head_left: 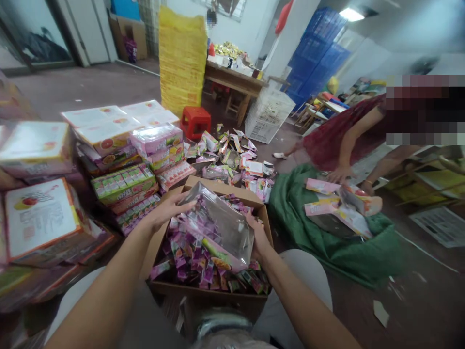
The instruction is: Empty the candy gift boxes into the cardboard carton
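Between my two hands is a display box (pixel 228 224), grey inside with a pink printed side, tilted over a carton. My left hand (pixel 172 209) grips its upper left end, thumb along the edge. The fingers of my right hand (pixel 258 235) wrap around its right end. Below it, the open cardboard carton (pixel 148 252) stands between my knees, filled with small purple packets (pixel 198 261). Part of the packets is hidden by the box.
Stacked printed boxes (pixel 43 218) stand at left. Torn packaging (pixel 232 155) lies beyond the carton, near a red stool (pixel 196 122). On the right, a person (pixel 348 131) bends over a green sack (pixel 290 203) holding flattened boxes. A white crate (pixel 269 114) stands behind.
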Demonstrator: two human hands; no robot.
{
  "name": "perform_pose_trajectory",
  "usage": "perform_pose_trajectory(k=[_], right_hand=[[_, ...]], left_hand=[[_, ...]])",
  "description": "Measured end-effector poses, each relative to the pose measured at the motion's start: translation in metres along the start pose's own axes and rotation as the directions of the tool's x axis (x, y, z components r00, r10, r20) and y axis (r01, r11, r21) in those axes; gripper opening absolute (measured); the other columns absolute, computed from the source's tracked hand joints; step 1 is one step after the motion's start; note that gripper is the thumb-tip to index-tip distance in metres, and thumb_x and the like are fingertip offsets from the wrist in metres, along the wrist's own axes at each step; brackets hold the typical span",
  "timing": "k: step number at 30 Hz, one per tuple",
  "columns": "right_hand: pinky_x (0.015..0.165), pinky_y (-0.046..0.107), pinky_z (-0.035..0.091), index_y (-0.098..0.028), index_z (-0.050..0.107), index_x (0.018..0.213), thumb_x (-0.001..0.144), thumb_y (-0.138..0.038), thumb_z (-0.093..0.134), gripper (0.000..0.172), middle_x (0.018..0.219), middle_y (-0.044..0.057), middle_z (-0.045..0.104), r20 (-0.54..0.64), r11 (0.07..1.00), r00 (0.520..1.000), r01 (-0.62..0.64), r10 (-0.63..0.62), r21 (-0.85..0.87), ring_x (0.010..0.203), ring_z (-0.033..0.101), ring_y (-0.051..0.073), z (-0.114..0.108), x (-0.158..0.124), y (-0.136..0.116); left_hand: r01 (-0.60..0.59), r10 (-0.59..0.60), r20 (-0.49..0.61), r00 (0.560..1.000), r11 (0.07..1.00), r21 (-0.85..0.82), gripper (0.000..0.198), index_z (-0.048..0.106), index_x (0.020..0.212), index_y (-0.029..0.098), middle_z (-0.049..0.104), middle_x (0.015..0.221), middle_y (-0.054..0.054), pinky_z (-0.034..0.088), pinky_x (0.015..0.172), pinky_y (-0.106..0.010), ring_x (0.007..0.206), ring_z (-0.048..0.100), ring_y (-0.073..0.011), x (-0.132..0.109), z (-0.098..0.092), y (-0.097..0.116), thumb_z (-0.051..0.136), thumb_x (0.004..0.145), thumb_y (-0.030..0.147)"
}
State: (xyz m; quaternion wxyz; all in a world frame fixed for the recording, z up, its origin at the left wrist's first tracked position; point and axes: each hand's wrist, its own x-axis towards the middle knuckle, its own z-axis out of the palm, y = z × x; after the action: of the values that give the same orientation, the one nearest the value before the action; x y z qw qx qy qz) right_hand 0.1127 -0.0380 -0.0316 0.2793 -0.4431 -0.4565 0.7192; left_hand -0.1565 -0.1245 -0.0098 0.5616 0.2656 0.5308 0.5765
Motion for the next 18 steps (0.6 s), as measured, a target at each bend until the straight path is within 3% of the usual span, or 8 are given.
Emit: perform_pose_trajectory(k=[3,7,9,11,12,14,16,18], right_hand=[[0.083,0.045,0.056,-0.023,0.069,0.100,0.071,-0.074,0.064,0.060,0.098,0.008,0.075,0.045,0.992,0.997,-0.074,0.070,0.100,0.101,0.069,0.031,0.003,-0.005,0.002],[0.078,0.035,0.054,-0.026,0.066,0.105,0.055,-0.069,0.081,0.068,0.100,0.003,0.074,0.145,0.986,0.986,0.064,-0.087,0.156,0.093,0.068,0.025,0.006,-0.018,-0.008],[0.074,0.030,0.052,-0.026,0.066,0.103,0.050,-0.058,0.089,0.067,0.096,0.000,0.073,0.125,0.984,0.985,0.101,-0.119,0.144,0.084,0.067,0.020,0.009,-0.022,-0.015],[0.069,0.027,0.049,-0.023,0.068,0.095,0.054,-0.051,0.089,0.055,0.086,-0.001,0.072,0.055,0.983,0.993,0.099,-0.109,0.154,0.073,0.064,0.016,0.012,-0.024,-0.019],[0.066,0.026,0.048,-0.021,0.068,0.091,0.057,-0.050,0.088,0.049,0.081,-0.001,0.071,0.025,0.981,0.996,0.085,-0.091,0.176,0.068,0.062,0.014,0.013,-0.024,-0.019],[0.063,0.025,0.047,-0.018,0.069,0.086,0.061,-0.048,0.085,0.043,0.074,-0.001,0.069,-0.004,0.973,0.999,0.039,-0.039,0.229,0.063,0.059,0.013,0.014,-0.022,-0.015],[0.057,0.024,0.044,-0.017,0.070,0.083,0.059,-0.047,0.085,0.042,0.068,-0.002,0.067,-0.002,0.967,1.000,-0.013,0.014,0.254,0.057,0.057,0.012,0.013,-0.019,-0.007],[0.049,0.023,0.039,-0.016,0.070,0.079,0.055,-0.046,0.086,0.041,0.062,-0.003,0.064,-0.022,0.968,0.999,-0.032,0.038,0.250,0.050,0.052,0.010,0.011,-0.017,-0.001]], left_hand=[[0.014,-0.018,-0.043,0.999,0.997,-0.074,0.055,0.072,0.119,0.025,0.077,0.109,-0.005,0.055,0.067,-0.019,0.087,0.072,-0.0195,0.000,-0.001,0.001,0.087,0.066,0.025],[0.150,-0.207,-0.232,0.950,0.959,-0.241,0.035,0.072,0.116,0.024,0.079,0.086,0.001,0.052,0.050,-0.018,0.056,0.067,-0.0122,0.004,0.000,0.003,0.064,0.084,0.014],[0.199,-0.272,-0.266,0.925,0.942,-0.272,0.031,0.073,0.116,0.024,0.079,0.082,0.003,0.050,0.046,-0.017,0.050,0.063,-0.0108,0.003,0.002,0.005,0.056,0.090,0.017],[0.208,-0.279,-0.258,0.925,0.940,-0.269,0.025,0.076,0.109,0.026,0.079,0.084,0.004,0.052,0.048,-0.017,0.056,0.067,-0.0119,-0.001,0.003,0.008,0.061,0.090,0.029],[0.208,-0.269,-0.230,0.935,0.944,-0.258,0.024,0.077,0.105,0.028,0.079,0.089,0.004,0.054,0.051,-0.017,0.064,0.070,-0.0140,-0.004,0.003,0.009,0.068,0.085,0.038],[0.224,-0.259,-0.168,0.951,0.953,-0.202,0.039,0.080,0.096,0.034,0.078,0.103,0.006,0.058,0.059,-0.020,0.087,0.074,-0.0207,-0.009,0.003,0.009,0.084,0.062,0.054],[0.245,-0.261,-0.163,0.952,0.963,-0.107,0.055,0.080,0.086,0.040,0.074,0.112,0.009,0.060,0.063,-0.022,0.104,0.071,-0.0263,-0.011,0.001,0.007,0.092,0.036,0.059],[0.250,-0.250,-0.193,0.949,0.968,-0.021,0.054,0.079,0.077,0.044,0.072,0.114,0.012,0.060,0.067,-0.023,0.112,0.068,-0.0276,-0.009,0.000,0.001,0.093,0.027,0.059]])
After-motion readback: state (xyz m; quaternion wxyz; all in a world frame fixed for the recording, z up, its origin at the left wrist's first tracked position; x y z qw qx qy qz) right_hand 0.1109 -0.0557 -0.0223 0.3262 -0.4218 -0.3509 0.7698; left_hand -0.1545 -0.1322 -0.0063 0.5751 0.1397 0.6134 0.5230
